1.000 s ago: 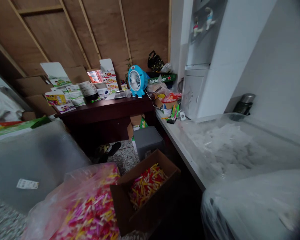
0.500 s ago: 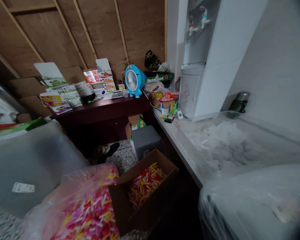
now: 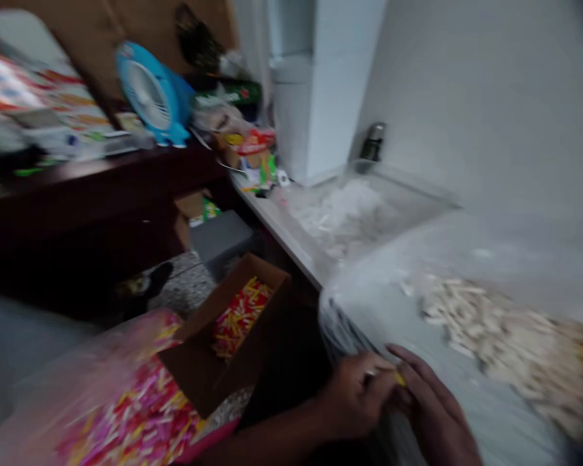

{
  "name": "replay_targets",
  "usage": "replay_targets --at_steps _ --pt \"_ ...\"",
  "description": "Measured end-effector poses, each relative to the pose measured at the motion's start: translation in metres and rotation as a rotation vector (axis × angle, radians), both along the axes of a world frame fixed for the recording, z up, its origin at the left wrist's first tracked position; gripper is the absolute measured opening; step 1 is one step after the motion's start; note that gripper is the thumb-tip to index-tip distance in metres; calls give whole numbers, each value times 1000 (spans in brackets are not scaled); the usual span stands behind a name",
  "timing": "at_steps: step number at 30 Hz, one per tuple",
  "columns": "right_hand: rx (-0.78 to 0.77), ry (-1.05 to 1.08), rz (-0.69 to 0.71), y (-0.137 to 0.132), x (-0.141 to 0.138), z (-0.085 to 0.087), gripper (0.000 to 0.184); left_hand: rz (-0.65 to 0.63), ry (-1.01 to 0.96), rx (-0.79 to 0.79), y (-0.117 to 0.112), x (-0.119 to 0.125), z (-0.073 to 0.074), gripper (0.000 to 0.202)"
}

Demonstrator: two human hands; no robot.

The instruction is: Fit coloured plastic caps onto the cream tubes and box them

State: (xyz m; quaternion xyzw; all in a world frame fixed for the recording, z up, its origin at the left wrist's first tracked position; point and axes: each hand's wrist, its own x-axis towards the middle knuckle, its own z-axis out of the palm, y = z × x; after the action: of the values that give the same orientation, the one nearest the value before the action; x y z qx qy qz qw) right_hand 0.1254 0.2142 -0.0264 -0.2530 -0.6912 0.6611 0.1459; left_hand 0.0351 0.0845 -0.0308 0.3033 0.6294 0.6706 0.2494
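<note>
Both hands meet at the lower middle of the view, at the near edge of a clear plastic bag (image 3: 408,310) lying on the white counter. My left hand (image 3: 352,395) has its fingers curled, pinching a small yellow piece (image 3: 399,378). My right hand (image 3: 430,408) lies against it, fingers closed toward the same piece; motion blur smears both. Inside the bag lies a heap of pale white sticks (image 3: 500,336).
A brown cardboard box (image 3: 208,369) of red and yellow sticks stands on the floor beside a pink bag (image 3: 126,414) of coloured sticks. Further back are a second clear bag (image 3: 350,207), a grey bin (image 3: 221,236), a dark desk (image 3: 78,194) with a blue fan (image 3: 148,94), and a white dispenser (image 3: 315,97).
The view has swung down and to the right. Both hands have come into sight at the bag's near edge, and the pale sticks inside it now show.
</note>
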Motion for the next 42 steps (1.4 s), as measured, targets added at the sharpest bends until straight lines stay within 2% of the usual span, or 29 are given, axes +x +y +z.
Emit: replay_targets --at_steps 2,4,7,10,12,14,15,17,20,22,25,28,31,34,36,38,42 --pt "175 -72 49 0 -1 6 45 63 103 -34 -16 -9 1 33" --pt "349 -89 94 8 -1 13 43 174 237 -124 -36 -31 -1 29" --pt "563 -134 24 36 5 21 38 466 498 -311 -78 -79 -6 27" --pt "775 -195 -57 70 9 22 33 711 677 -627 -125 -125 -9 36" --pt "930 -273 -34 90 5 22 29 745 784 -827 -147 -142 -10 46" --pt "1053 -369 34 104 -7 22 29 743 861 -907 -152 -144 -10 55" --pt "1102 -418 76 108 -14 23 30 726 881 -891 -147 -139 -9 56" --pt "1181 -520 160 113 -31 24 33 643 889 -762 -123 -121 -7 51" --pt "1251 -661 236 115 -51 22 35 359 879 -538 -67 -90 2 37" --pt "1270 -705 240 118 -56 19 34 174 893 -490 -28 -78 10 35" --pt "1266 -665 235 125 -53 10 30 38 916 -624 21 -82 17 37" --pt "1232 -550 232 133 -42 1 26 12 886 -881 53 -101 17 41" --pt "1203 -473 190 135 -33 -3 24 -24 885 -1012 70 -117 13 41" --pt "1192 -528 159 132 -36 0 28 -94 937 -1032 77 -124 10 41" --pt "1184 -610 142 130 -43 5 23 -126 960 -1005 78 -123 8 38" --pt "1171 -681 111 128 -49 8 22 -120 958 -888 76 -119 4 33" --pt "1148 -730 44 126 -50 10 36 -36 764 -450 70 -108 -8 33"
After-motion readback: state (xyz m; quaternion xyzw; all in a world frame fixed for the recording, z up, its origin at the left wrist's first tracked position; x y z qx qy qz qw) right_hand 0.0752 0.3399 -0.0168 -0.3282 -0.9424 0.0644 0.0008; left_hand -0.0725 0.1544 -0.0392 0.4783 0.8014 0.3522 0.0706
